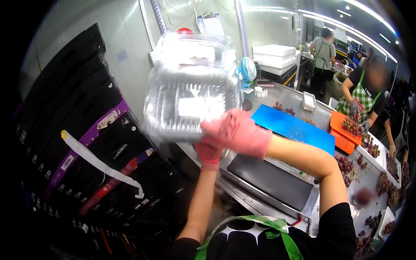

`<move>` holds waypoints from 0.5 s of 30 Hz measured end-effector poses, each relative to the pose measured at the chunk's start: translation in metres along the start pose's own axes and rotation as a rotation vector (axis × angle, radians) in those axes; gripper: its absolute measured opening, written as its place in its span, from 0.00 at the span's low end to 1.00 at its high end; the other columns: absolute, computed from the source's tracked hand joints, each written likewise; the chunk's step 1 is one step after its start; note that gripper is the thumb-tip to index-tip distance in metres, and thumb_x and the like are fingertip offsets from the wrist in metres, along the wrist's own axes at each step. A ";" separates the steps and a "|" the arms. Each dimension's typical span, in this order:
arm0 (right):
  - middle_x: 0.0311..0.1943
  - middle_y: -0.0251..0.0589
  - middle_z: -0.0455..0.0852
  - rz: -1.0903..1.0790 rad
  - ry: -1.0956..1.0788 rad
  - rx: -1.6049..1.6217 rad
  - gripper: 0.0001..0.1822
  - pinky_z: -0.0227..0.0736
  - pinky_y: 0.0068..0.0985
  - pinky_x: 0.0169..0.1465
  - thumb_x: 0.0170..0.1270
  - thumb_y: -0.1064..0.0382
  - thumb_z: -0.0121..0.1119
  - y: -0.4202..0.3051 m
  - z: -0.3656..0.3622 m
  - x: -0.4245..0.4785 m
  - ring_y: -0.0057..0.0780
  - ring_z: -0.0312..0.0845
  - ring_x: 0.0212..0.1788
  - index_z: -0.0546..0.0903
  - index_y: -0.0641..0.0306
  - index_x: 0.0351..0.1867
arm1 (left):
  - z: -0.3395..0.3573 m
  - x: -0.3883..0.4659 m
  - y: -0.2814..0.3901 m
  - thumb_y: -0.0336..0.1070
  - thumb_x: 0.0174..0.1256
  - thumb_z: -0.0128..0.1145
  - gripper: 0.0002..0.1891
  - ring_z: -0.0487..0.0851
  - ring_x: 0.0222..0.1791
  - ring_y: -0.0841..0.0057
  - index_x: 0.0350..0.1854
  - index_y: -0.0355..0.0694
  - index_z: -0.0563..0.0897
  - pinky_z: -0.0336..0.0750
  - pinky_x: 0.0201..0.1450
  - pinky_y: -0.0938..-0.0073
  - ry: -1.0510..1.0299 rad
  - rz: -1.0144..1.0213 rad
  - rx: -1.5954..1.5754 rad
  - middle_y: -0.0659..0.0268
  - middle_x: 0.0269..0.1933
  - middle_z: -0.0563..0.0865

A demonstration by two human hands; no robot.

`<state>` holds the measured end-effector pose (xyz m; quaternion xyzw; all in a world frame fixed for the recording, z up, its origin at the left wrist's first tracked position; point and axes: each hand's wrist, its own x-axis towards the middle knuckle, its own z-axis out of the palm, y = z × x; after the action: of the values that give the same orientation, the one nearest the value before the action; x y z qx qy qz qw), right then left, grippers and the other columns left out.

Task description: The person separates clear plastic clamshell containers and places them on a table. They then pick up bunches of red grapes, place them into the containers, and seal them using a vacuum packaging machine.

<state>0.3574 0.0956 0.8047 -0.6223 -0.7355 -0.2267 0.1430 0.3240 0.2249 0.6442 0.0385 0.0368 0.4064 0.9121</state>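
A transparent plastic clamshell container (191, 104), possibly a nested stack, is raised before me with its lid part up; motion blurs it and glare whitens it. My right hand (240, 133), in a pink glove, grips its lower right corner. Just below, the red-gloved left hand (209, 152) holds the bottom edge, its fingers partly hidden by the right hand and the plastic. Beneath my right forearm lies a flat machine with a dark top plate (269, 182) on the metal table. A blue board (292, 128) is beyond that forearm.
Tall stacked black crates (97, 156) fill the left side. A blue fan (248, 70), a label roll (260, 92) and white foam boxes (274, 58) stand at the back. Grapes (344, 167) lie at right, near an orange scale (346, 136), where a co-worker (362, 87) handles grapes.
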 end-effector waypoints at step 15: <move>0.21 0.37 0.75 0.417 -0.360 0.646 0.16 0.67 0.22 0.31 0.45 0.54 0.59 0.184 0.129 0.158 0.23 0.69 0.24 0.75 0.67 0.27 | -0.035 0.102 0.007 0.61 0.57 0.40 0.30 0.70 0.52 0.56 0.54 0.40 0.67 0.67 0.54 0.50 -0.269 -0.282 -0.200 0.59 0.55 0.71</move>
<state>0.5181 0.3191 0.8005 -0.7105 -0.6404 0.1616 0.2428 0.3837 0.3067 0.6068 -0.0036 -0.1209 0.2677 0.9559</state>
